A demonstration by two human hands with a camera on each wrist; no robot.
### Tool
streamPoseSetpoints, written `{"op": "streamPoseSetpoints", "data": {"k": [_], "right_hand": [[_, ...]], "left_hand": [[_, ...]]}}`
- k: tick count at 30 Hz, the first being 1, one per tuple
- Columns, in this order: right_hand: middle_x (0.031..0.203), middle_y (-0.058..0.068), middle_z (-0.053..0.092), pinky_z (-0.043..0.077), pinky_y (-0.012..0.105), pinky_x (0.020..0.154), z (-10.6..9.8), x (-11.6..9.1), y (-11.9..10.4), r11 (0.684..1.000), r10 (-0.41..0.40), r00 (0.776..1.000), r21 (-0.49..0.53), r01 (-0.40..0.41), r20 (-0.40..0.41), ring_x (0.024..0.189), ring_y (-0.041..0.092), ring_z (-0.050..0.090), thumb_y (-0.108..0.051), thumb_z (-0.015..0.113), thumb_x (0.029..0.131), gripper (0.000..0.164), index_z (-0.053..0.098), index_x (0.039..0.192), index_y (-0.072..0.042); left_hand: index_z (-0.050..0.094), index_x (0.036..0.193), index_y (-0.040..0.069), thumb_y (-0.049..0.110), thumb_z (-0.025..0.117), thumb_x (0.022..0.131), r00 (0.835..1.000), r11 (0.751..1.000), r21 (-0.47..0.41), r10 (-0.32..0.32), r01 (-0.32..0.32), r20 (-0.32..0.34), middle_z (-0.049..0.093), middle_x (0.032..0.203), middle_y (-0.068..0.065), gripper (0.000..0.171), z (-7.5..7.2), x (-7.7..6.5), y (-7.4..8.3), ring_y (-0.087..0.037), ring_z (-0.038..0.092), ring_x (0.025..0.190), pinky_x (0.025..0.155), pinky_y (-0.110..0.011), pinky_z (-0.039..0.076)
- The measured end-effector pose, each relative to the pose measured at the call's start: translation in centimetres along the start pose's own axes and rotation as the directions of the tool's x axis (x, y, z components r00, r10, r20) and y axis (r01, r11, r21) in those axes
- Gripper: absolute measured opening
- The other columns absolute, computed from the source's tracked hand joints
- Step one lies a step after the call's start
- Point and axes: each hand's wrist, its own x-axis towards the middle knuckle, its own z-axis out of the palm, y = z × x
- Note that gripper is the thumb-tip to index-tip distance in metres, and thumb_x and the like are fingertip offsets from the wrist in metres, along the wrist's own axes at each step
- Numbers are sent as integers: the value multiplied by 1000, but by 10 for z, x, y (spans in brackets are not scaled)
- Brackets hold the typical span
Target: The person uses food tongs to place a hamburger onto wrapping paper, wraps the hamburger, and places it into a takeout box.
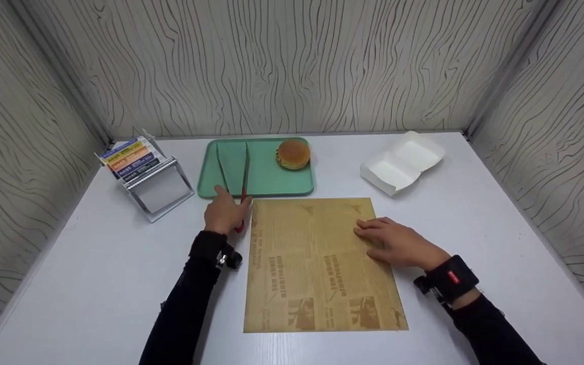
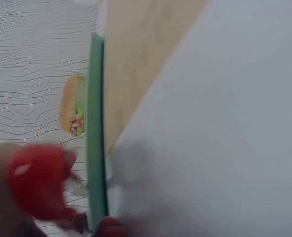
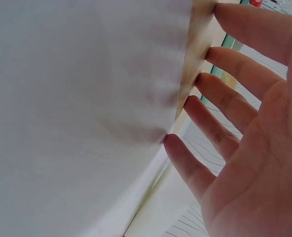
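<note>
My left hand [image 1: 222,214] grips a pair of tongs [image 1: 246,170] at the red handles, thumb on the right-hand one. The tongs' two arms stand apart, tips over the green tray [image 1: 259,177]. In the left wrist view a blurred red handle end [image 2: 37,182] fills the lower left, and the hand is mostly cut off. With fingers spread and fairly straight, my right hand [image 1: 404,244] rests its fingertips on the right part of a brown printed wrapping paper [image 1: 317,253] lying flat. The right wrist view shows these fingertips [image 3: 191,102] against the sheet.
A burger [image 1: 293,155] sits at the tray's right end. Back right stands an unfolded white takeaway box [image 1: 403,161]. To the left is a metal stand [image 1: 157,190] holding colourful printed packets [image 1: 132,157]. Patterned walls [image 1: 292,66] enclose the white table [image 1: 94,284] on three sides.
</note>
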Motion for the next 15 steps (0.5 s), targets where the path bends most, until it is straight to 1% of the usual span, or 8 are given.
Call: {"op": "streamPoseSetpoints", "data": {"k": [4,7,10,13,15], "right_hand": [[156,14,51,43,57,112,0,0,1,1000,-15,1000,-3,15,-4,143,38,46,-20,70,98,53,57,147,-4],[157,14,51,43,56,112,0,-1,1,1000,-17,1000,2,17,-1,144,37,46,-20,69,99,52,57,147,-5],[157,13,51,43,56,113,-1,-1,0,1000,-16,1000,7,16,-4,144,36,46,-20,68,99,51,57,147,-5],[156,14,52,43,57,112,-1,-1,0,1000,-21,1000,3,21,-9,143,37,47,-20,68,99,51,58,146,-4],[156,14,51,43,56,112,-1,-1,-1,1000,-14,1000,7,14,-6,143,37,46,-20,68,99,50,58,146,-4]], "left_hand": [[30,146,-20,35,52,103,1000,998,-68,-1,0,-18,67,114,-33,73,8,3,-1,-43,70,98,84,-53,57],[37,139,-18,30,48,104,1000,994,-105,0,-1,-13,67,110,-33,60,10,3,-2,-44,69,97,83,-53,58],[38,137,-19,28,45,104,1000,992,-127,10,-12,-13,67,112,-34,58,10,4,-4,-46,69,100,85,-53,58],[34,141,-21,29,43,105,1000,990,-142,19,-19,-5,66,116,-36,62,10,5,-5,-47,68,104,88,-53,57],[30,144,-21,30,42,105,1000,989,-147,14,-12,10,64,120,-36,66,8,5,-5,-46,67,107,91,-52,56]]}}
